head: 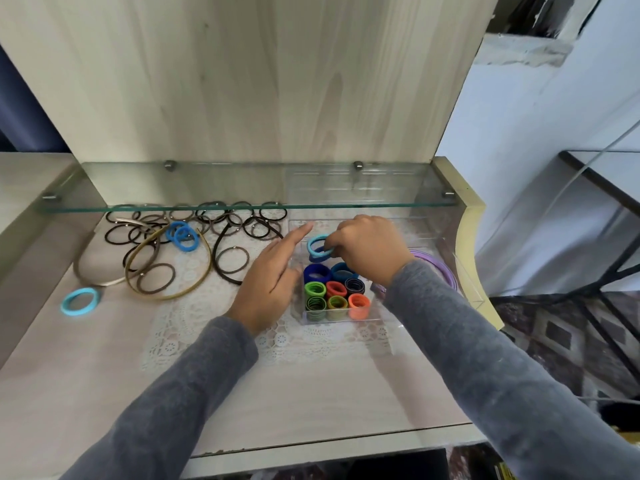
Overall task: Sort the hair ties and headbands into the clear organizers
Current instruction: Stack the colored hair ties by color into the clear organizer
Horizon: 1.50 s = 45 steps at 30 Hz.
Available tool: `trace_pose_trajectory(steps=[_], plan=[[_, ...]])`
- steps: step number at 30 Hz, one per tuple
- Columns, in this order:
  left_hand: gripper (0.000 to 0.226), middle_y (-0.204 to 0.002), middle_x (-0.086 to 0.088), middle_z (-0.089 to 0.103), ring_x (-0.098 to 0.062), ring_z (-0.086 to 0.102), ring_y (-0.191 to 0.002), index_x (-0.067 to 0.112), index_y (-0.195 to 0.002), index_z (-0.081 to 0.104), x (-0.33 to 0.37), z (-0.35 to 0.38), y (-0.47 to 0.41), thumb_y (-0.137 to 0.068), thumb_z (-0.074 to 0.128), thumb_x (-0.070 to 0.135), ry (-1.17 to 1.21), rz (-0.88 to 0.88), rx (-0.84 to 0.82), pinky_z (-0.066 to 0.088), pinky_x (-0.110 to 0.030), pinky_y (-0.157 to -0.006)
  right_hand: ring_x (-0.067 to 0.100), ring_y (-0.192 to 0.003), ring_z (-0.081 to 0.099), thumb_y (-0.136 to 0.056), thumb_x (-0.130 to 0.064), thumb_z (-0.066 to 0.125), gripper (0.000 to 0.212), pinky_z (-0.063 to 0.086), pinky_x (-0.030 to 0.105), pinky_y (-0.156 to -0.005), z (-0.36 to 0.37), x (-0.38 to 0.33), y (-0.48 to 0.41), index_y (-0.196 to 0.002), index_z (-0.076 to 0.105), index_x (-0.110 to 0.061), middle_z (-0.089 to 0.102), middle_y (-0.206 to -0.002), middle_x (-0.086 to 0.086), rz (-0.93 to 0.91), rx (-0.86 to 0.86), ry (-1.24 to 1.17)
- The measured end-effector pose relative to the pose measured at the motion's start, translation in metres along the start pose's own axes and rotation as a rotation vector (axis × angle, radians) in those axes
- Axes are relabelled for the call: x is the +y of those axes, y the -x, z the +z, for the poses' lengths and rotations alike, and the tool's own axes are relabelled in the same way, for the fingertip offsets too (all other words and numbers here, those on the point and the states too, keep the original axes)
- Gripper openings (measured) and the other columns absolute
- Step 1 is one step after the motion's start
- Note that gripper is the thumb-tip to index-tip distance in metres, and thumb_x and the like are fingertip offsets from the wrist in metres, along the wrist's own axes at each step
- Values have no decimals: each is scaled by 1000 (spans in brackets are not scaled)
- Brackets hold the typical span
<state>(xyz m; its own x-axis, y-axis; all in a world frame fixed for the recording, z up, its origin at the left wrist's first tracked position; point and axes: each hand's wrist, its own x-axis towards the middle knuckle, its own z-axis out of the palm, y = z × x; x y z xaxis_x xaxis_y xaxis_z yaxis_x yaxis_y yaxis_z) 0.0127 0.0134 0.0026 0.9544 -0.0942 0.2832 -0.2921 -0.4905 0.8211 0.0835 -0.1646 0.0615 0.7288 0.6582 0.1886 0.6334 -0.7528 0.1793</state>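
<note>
My right hand pinches a light blue hair tie over the back of a small clear organizer. The organizer holds several upright bundles of coloured ties: blue, green, red, dark, olive and orange. My left hand rests flat against the organizer's left wall, fingers straight. Two blue ties lie among many brown and black hair ties at the back left. Thin brown and gold headbands lie there too. One light blue tie lies alone at the left.
A glass shelf runs above the back of the wooden table. A larger clear organizer at the right holds purple headbands. A white lace mat lies under the organizers. The table's edge drops off at the right.
</note>
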Motion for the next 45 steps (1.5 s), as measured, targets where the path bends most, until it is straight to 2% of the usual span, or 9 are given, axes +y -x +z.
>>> trace_pose_trajectory(steps=[3,8,12,14,17,22,31,37,45], plan=[[60,-148,5,49,-6,40,-139,26,-149,42,-3,0,2,-91,40,13,-62,73,44,35,-41,-116,24,-98,61,-92,-34,56,25,44,33,-70,-6,-2,-6,-115,66,-37,67,-108,-1,54,-120,-53],[60,-142,4,55,-14,46,-134,25,-144,47,-5,-1,6,-85,35,28,-165,124,46,37,-49,-111,25,-95,63,-93,-33,57,24,38,32,-65,-14,-11,-13,-115,66,-35,66,-107,3,67,-213,-25],[61,-136,18,50,8,40,-125,26,-142,46,-4,0,7,-81,38,25,-210,187,52,33,-36,-109,27,-97,63,-94,-32,57,24,39,33,-66,-20,-17,-15,-116,66,-33,65,-108,4,86,-235,28],[59,-135,23,48,13,37,-125,26,-138,48,-4,0,5,-80,38,24,-229,219,54,30,-29,-108,29,-100,63,-94,-31,56,24,38,33,-68,-23,-19,-16,-117,65,-31,64,-111,6,98,-251,39],[55,-133,24,48,8,38,-129,25,-132,52,-6,1,4,-79,38,22,-272,252,75,25,-24,-107,28,-103,62,-95,-27,55,26,38,33,-68,-26,-22,-16,-120,63,-31,64,-115,5,109,-267,51],[54,-132,14,56,-6,45,-129,22,-131,56,-7,0,5,-80,35,25,-297,210,123,29,-34,-106,26,-104,61,-93,-22,54,29,37,33,-68,-26,-22,-15,-118,64,-33,64,-115,2,122,-293,-21],[51,-131,12,57,-5,44,-128,24,-129,55,-5,1,5,-83,34,26,-320,156,144,30,-36,-105,16,-97,61,-92,-24,52,25,49,33,-71,-16,-6,-8,-104,67,-40,67,-104,-9,194,-161,-208],[45,-128,12,59,-8,48,-127,24,-122,58,-7,2,4,-84,35,26,-366,137,172,33,-42,-105,14,-96,60,-95,-36,54,22,53,34,-72,-12,-15,-5,-112,68,-37,63,-109,-8,141,-49,-289],[33,-123,8,60,-13,52,-119,24,-102,67,-9,3,4,-85,38,25,-426,159,193,33,-39,-98,17,-101,59,-95,-38,51,23,41,30,-66,-3,-21,-4,-109,68,-41,62,-107,-8,134,-75,-244]])
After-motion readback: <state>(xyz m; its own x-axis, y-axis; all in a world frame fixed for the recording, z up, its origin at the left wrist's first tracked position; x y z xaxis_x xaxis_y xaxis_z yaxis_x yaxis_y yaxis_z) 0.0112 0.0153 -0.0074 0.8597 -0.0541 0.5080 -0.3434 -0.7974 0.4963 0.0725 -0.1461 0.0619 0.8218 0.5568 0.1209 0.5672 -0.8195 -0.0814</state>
